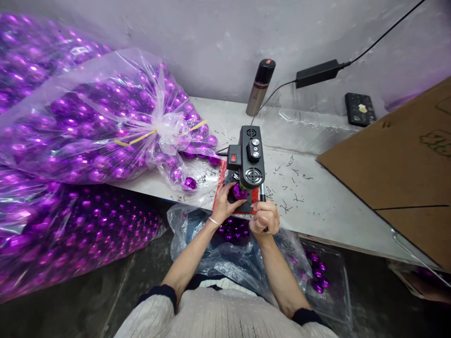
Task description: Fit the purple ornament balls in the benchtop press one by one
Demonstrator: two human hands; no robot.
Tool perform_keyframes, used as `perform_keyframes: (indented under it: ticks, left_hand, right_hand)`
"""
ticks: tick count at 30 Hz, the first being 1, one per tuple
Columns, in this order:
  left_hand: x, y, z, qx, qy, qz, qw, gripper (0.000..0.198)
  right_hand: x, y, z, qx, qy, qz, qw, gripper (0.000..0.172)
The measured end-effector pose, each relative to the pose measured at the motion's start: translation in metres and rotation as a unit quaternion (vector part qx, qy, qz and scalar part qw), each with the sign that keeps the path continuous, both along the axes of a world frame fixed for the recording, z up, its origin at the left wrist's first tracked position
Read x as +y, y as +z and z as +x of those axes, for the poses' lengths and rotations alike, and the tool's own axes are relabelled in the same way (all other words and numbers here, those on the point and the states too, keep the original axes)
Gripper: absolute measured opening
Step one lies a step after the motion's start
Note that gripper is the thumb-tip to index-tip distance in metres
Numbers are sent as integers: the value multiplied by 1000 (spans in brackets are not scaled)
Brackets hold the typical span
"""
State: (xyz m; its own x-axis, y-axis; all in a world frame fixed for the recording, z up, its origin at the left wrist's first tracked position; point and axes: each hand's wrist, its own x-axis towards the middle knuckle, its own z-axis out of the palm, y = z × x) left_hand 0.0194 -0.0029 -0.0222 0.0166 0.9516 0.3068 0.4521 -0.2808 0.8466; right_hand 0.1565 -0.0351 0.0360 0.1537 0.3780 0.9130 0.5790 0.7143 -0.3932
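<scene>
A small black bench machine (248,159) with buttons and a red switch stands on a red mat at the table's front edge. My left hand (225,203) is closed around a shiny purple ball (240,191), held under the machine's head. My right hand (265,217) is a fist gripping the machine's lever handle (262,192) on its right side. A clear bag of purple balls (232,230) lies open in my lap below the hands.
Big clear sacks of purple balls (91,126) fill the left side, one tied with a yellow strip. A metal flask (260,87), power adapter (317,72) and phone (360,109) sit at the back. Cardboard sheet (398,155) lies right. Small wire scraps litter the table (317,206).
</scene>
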Motion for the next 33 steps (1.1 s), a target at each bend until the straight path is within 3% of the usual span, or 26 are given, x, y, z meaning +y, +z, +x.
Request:
perform_keyframes:
  ticks: [11,17,20,23,27,30,33]
  left_hand:
    - [2,-1,1,-10,0,-6,1000,65]
    - [2,0,2,-18,-10,6,1000,64]
    - [4,2,2,-22,-13,6,1000,64]
    - [3,1,1,-22,-21,10,999,64]
    - [-19,-8,-6,8,-44,96,994,63]
    - [-50,-16,-16,79,-99,185,974,72]
    - [-64,-17,-27,139,-165,189,958,116]
  right_hand:
    - [2,-10,-1,26,19,-6,999,35]
    - [3,-12,-1,-10,26,4,1000,35]
    - [2,8,-1,6,21,8,1000,36]
    - [1,45,-1,29,-11,-45,999,33]
    - [0,84,-4,56,-7,-96,994,34]
    - [0,86,-5,57,-5,-89,994,35]
    - [-1,75,-4,39,-2,-74,996,35]
